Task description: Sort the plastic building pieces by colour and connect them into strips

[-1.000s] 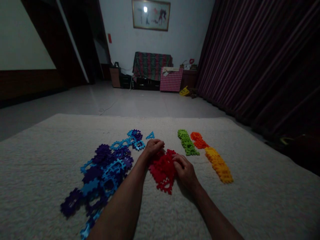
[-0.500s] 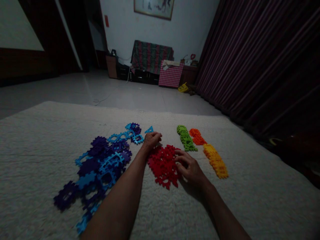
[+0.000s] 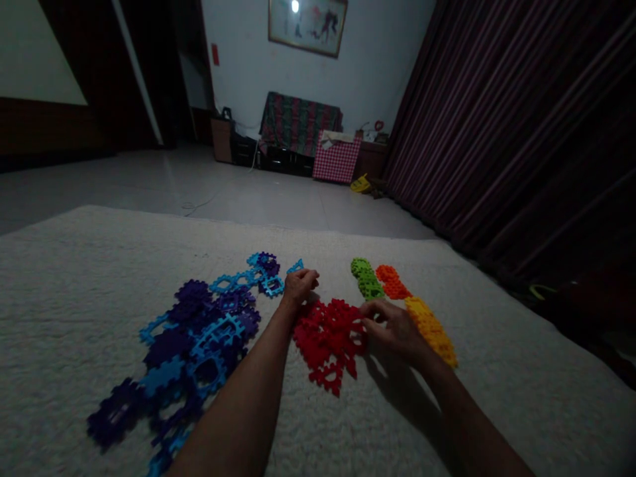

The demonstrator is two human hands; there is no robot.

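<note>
A dark purple curtain [image 3: 477,132] fills the far right, its folds sinking into shadow and its top cut off. A pale cloth surface [image 3: 517,384] spreads across the near part of the scene, running out at the near edge. The large heap of blue and purple pieces [image 3: 166,348] lies on the left; the left forearm covers part of its right side, the near end is cut off, and overlapping makes single pieces hard to separate. In the middle, between the hands, sits a smaller heap of red pieces [image 3: 322,338], its dim interior blurring the outlines. On the right, a row of yellow pieces [image 3: 431,329] is partly hidden behind the right hand and wrist.

The right hand [image 3: 397,328] has its thumb and forefinger apart at the red heap's right edge; whether they grip a piece cannot be told. The left hand [image 3: 301,286] is loosely curled at the far left of the red heap; anything inside it is out of sight. Beyond the right hand lie green pieces [image 3: 366,278], partly covered at their near end, and orange pieces [image 3: 391,281]. A small light-blue triangle [image 3: 295,266] shows partly behind the left hand.
</note>
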